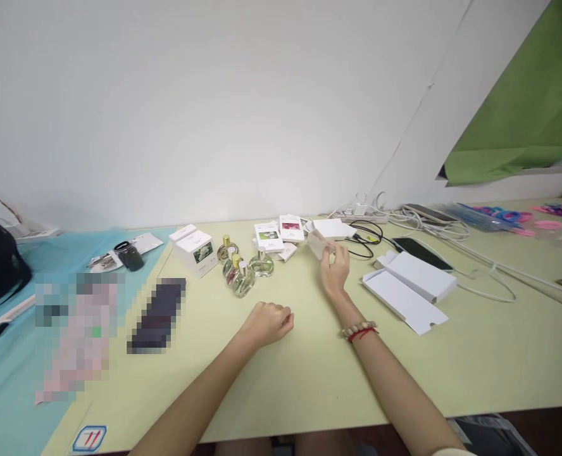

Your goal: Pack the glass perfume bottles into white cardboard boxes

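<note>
"Location of pale piece (315,243)?"
"Pinched in right hand (335,271), at fingertips, on its far left side, above desk (319,380). Exact shape unclear. Open white carton (399,297) to the right, apart from hand."
"Left hand (266,324)?"
"Curled into a fist, nearer desk's front edge, left of and apart from pale piece. Glass bottles (244,282) beyond and left, apart."

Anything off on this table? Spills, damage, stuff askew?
No spill or damage visible. Messiest spot: white cables in a loose tangle at the right rear. A white box lies open right of the right hand, flap out. The pink patch and dark patch at left are pixelated, so can't judge those.
</note>
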Available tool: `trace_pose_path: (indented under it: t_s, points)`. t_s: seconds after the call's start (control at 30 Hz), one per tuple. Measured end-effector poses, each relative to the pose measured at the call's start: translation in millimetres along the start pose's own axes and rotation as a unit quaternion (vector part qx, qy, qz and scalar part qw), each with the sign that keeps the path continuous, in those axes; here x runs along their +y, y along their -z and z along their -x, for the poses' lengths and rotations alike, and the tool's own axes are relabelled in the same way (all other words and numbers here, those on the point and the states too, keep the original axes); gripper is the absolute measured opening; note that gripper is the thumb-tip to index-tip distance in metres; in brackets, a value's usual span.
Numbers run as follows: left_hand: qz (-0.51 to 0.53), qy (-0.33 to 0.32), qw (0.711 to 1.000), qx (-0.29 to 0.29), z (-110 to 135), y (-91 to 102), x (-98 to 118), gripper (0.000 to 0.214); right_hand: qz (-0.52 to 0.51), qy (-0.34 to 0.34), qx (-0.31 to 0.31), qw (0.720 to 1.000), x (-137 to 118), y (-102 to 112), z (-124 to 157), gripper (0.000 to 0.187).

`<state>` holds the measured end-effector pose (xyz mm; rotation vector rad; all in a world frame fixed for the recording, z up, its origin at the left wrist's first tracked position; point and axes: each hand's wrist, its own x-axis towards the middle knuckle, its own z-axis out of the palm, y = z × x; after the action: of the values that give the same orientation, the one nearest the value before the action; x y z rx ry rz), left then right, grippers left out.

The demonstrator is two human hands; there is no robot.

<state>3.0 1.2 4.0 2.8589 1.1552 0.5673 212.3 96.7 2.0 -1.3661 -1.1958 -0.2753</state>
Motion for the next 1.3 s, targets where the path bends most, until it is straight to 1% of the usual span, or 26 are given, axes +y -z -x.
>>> trace_pose_path:
  t_s: [0.07, 0.2, 0.3, 0.4, 0.5, 0.6, 0.67, 0.73, 0.8, 0.87, 0.9, 0.93, 1.0, 1.07, 1.2, 1.3]
  points:
    - [-0.008, -0.016, 1.000, 0.001, 1, 0.0, 2, 0.025, 0.020, 0.020, -0.044, 0.999, 4, -1, 1, 0.029]
    - [-0.020, -0.040, 0.999, 0.009, 2, 1.1, 4, 0.025, 0.043, -0.002, -0.154, 0.987, 11, -1, 3, 0.030]
    - [-0.027, -0.052, 0.998, 0.022, 3, 1.2, 5, 0.025, 0.023, -0.001, -0.189, 0.982, 10, -1, 4, 0.031]
    - [-0.034, -0.061, 0.997, 0.041, 4, -0.2, 6, 0.024, -0.002, 0.013, -0.210, 0.978, -1, -2, 7, 0.031]
    - [-0.040, -0.072, 0.995, 0.060, 4, -2.2, 8, 0.023, -0.031, 0.035, -0.245, 0.968, -20, -6, 18, 0.027]
    - [-0.046, -0.076, 0.992, 0.086, 4, -1.5, 7, 0.021, -0.065, 0.055, -0.302, 0.949, -38, -12, 34, 0.026]
    - [-0.052, -0.068, 0.990, 0.109, 3, 2.5, 2, 0.020, -0.087, 0.060, -0.336, 0.936, -44, -14, 43, 0.028]
    - [-0.056, -0.033, 0.986, 0.155, 2, 9.8, -6, 0.020, -0.104, 0.057, -0.358, 0.926, -45, -16, 48, 0.032]
    - [-0.038, 0.035, 0.969, 0.240, 2, 18.7, -16, 0.016, -0.112, 0.048, -0.367, 0.922, -43, -16, 50, 0.038]
    - [-0.011, 0.115, 0.935, 0.335, 3, 26.5, -26, 0.006, -0.114, 0.035, -0.363, 0.924, -39, -17, 50, 0.045]
    - [-0.002, 0.153, 0.917, 0.368, 4, 29.3, -30, 0.008, -0.114, 0.029, -0.358, 0.926, -37, -17, 49, 0.048]
    - [0.000, 0.187, 0.904, 0.384, 4, 31.1, -34, 0.019, -0.113, 0.022, -0.352, 0.929, -35, -17, 48, 0.050]
    - [-0.003, 0.244, 0.891, 0.384, 5, 31.4, -40, 0.038, -0.111, 0.010, -0.339, 0.934, -31, -19, 47, 0.051]
    - [0.000, 0.281, 0.890, 0.359, 4, 28.4, -46, 0.046, -0.108, 0.001, -0.330, 0.938, -29, -20, 46, 0.049]
    - [0.007, 0.307, 0.901, 0.308, 3, 20.5, -54, 0.038, -0.094, 0.004, -0.315, 0.945, -28, -22, 46, 0.045]
    - [0.000, 0.305, 0.905, 0.298, 2, 18.5, -57, 0.034, -0.061, 0.009, -0.288, 0.956, -26, -20, 41, 0.039]
